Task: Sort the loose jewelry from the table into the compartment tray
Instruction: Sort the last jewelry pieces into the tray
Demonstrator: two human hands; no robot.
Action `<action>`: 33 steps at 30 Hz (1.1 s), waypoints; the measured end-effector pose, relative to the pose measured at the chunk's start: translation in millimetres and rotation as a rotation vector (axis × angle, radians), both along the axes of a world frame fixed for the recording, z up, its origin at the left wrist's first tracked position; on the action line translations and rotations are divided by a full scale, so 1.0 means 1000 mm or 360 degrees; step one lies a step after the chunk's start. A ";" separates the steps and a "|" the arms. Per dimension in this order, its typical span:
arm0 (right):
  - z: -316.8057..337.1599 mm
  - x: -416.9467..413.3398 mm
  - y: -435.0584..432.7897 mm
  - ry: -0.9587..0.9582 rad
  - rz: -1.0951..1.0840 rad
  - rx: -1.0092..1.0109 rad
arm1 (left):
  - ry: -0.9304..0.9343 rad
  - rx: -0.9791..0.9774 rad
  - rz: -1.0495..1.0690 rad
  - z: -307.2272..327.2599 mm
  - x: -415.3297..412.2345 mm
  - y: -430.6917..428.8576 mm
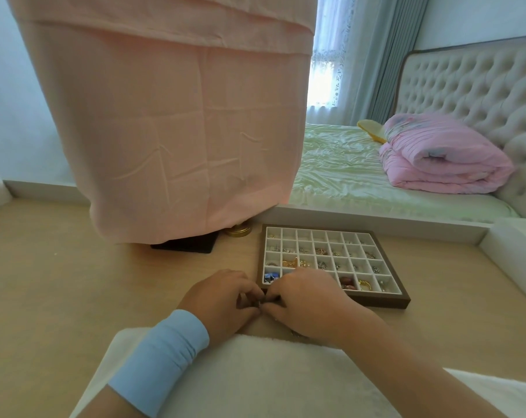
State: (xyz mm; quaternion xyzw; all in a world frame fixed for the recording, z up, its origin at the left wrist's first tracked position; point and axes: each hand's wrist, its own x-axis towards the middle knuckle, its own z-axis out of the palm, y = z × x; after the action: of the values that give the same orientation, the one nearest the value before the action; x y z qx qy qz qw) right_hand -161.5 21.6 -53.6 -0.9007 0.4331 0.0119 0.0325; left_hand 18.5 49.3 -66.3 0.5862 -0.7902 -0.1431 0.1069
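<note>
Fingertips (275,297) of my left hand (222,300) and right hand (307,300) met, pinching a tiny jewelry piece (263,302) just off the near-left corner of the compartment tray (385,300). Bare table (59,282) lay open to the left.

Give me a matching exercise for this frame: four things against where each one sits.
1 brown-framed, white-divided compartment tray
2 round gold tin
3 folded pink quilt
4 small dark jewelry piece

A on the bed
B pinched between left hand and right hand
C on the wooden table, just beyond the right hand
D at the pink cloth's hem

Pairs: 1-C, 2-D, 3-A, 4-B
</note>
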 end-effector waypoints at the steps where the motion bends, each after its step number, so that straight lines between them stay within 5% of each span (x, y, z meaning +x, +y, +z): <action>1: 0.000 -0.001 0.000 -0.0007 0.0006 -0.0008 | 0.0003 0.0001 0.0011 0.000 -0.001 0.000; 5: 0.005 -0.002 -0.001 -0.0180 -0.0032 0.0057 | 0.0231 -0.0017 0.0149 -0.002 -0.002 0.000; 10: 0.009 -0.005 -0.002 -0.0854 -0.0213 0.0313 | 0.0807 -0.0055 0.0290 -0.005 -0.001 0.001; 14: 0.013 -0.010 -0.004 -0.1218 -0.0267 0.0531 | 0.0983 -0.0105 0.0297 -0.002 -0.007 -0.001; 24: 0.036 -0.029 -0.050 -0.1164 -0.0404 0.0475 | 0.1083 -0.0240 0.0216 0.017 -0.023 -0.053; 33: 0.030 -0.031 -0.132 -0.0889 -0.0637 0.0150 | 0.0190 -0.0311 0.0266 0.003 -0.021 -0.120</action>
State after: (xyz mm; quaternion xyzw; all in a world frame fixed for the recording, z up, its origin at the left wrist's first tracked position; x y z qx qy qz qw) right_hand -192.1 -110.4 -23.4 -0.7638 0.5745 -0.2217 0.1932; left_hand -2.4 -70.6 -63.8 0.6272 -0.7411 -0.0906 0.2218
